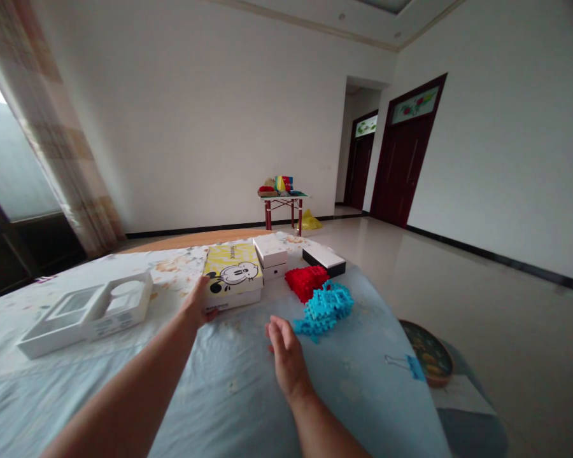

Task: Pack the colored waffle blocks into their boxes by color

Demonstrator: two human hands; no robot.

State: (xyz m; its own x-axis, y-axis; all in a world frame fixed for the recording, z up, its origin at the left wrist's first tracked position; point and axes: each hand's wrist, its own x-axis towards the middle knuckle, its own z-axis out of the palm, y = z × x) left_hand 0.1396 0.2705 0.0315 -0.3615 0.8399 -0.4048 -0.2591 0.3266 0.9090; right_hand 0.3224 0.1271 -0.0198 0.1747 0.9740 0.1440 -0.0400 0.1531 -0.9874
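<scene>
My left hand [203,304] is at the left front corner of a yellow-and-white cardboard box [233,270] with a cartoon dog face on its lid. Its fingers lie along the box's left side, and the thumb is low at the front. To the right of the box, my right hand [285,350] hovers over the cloth with loosely bent fingers and nothing in it. Close by its fingertips lies a heap of light-blue interlocking plastic pieces [328,304]. Behind those sit similar red pieces [306,281]. A small white box [270,253] stands right behind the yellow box.
An open white box with a moulded insert [90,312] lies at left. A black-and-white flat box [323,259] sits at the back right. A blue binder clip [414,367] grips the tablecloth's [239,394] right edge, beside a round stool [430,353]. A small table [282,196] stands by the wall.
</scene>
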